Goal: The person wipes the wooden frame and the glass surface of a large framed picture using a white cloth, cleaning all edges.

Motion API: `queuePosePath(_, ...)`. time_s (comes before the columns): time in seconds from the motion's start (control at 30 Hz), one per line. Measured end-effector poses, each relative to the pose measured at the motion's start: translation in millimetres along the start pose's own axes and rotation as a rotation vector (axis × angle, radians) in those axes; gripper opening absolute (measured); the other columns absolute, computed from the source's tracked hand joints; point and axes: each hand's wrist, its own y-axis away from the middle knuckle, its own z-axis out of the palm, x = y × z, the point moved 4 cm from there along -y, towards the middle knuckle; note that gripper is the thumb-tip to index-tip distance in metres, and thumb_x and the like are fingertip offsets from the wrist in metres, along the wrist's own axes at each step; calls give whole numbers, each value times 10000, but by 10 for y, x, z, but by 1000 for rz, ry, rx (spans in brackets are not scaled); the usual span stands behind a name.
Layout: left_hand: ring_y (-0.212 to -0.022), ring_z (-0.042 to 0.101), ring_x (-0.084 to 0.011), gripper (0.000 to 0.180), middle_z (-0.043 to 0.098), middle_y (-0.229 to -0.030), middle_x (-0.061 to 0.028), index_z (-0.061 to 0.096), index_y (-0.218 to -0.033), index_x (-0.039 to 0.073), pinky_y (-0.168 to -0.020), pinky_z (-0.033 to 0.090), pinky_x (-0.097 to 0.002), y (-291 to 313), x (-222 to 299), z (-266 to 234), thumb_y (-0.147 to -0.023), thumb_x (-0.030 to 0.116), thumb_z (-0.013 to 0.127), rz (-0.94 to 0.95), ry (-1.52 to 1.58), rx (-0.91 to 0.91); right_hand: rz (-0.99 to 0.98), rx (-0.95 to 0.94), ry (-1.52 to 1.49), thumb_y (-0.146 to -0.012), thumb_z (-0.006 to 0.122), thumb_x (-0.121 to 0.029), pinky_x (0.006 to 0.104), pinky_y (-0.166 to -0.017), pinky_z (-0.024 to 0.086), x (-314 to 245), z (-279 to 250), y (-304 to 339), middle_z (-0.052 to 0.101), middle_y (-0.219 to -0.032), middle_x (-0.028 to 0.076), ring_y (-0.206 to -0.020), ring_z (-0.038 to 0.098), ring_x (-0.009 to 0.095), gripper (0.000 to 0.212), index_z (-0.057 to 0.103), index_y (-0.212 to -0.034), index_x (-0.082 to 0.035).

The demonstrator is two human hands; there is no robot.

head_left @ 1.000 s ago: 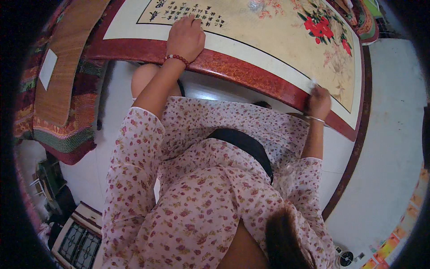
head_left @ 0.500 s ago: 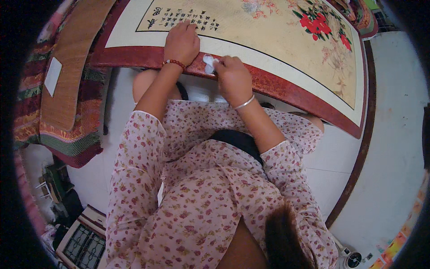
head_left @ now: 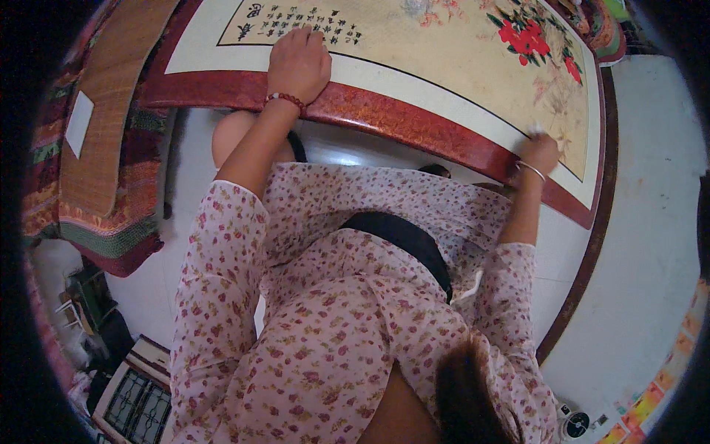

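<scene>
A table [head_left: 414,118] with a dark red edge and a pictorial top of red flowers and dark lettering stands in front of me. My left hand [head_left: 298,66] lies palm down across its near edge, fingers stretched toward the lettering, with nothing seen in it. Toward the table's right end, my right hand [head_left: 542,153] is closed over the white border. A crumpled white wad [head_left: 537,130], perhaps tissue or cloth, pokes out at its fingertips and touches the top. Most of that wad is hidden by the hand.
To the left a seat with a patterned cover [head_left: 111,233] carries a brown woven mat [head_left: 103,133] and a white flat piece [head_left: 80,124]. Behind it, at lower left, stands a cabinet with patterned panes [head_left: 133,407]. A pale wall or panel [head_left: 651,185] borders the right side.
My right hand has swept along the table's near edge to the right, from beside my left hand to the right end, carrying the white wad. My left hand stays in place.
</scene>
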Motion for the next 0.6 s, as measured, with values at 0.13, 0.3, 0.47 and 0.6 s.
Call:
queuePosePath(0.13,-1039,569,-347,261,605,-1128,-194,613,-1040,3,-919,447,-446,-21,-6,1,-846,157,532,28,-12,64,-353,46,-293,-728,576,-93,441,-717,491,-1381,-25,199,617,-781,175,-768,599,337,99,650,-727,-28)
queuePosePath(0.3,-1063,562,-346,273,600,-1155,-193,620,-1046,4,-939,437,-443,-5,-67,33,-834,153,536,7,40,40,-700,-45,-574,-781,558,-78,409,-744,508,-2652,-688,1164,607,-880,143,-857,597,304,109,642,-829,-28)
queuePosePath(0.47,-1116,546,-358,304,589,-1193,-200,615,-1094,2,-977,419,-444,10,-74,69,-843,152,529,35,57,74,-728,19,-693,-765,581,-76,406,-779,510,-2105,-705,1179,627,-948,100,-941,584,304,183,664,-928,-72)
queuePosePath(0.6,-1113,547,-357,305,588,-1192,-199,612,-1095,2,-981,415,-445,48,-120,66,-847,159,531,21,50,80,-527,-10,-470,-768,572,-77,446,-767,490,-868,-130,483,624,-901,165,-876,592,354,168,665,-906,-53)
